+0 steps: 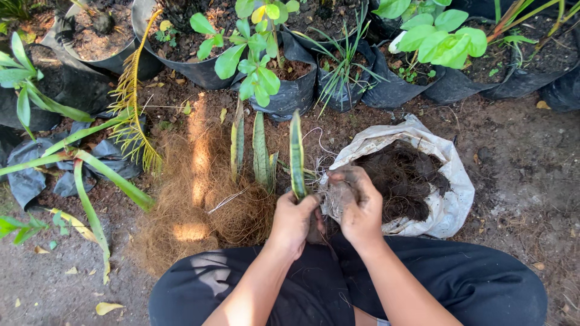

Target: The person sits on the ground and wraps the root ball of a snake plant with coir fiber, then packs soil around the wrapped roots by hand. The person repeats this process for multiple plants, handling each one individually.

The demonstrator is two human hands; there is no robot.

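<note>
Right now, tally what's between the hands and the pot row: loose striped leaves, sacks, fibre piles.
Striped upright leaves: 3, one in the left hand, two standing in the fibre
White sacks of dark soil: 1, right hand at its rim
Brown fibre piles: 1
Total: 5

The base of the striped leaf cutting [296, 158] disappears inside the left hand [294, 220], its roots unseen. Whatever the right hand [357, 208] grips, just beside it, is masked by its fingers. Beyond that hand, the white sack [450, 199] hides its own depth. Far above both hands, black grow bags [290, 90] run past the top edge.
</note>
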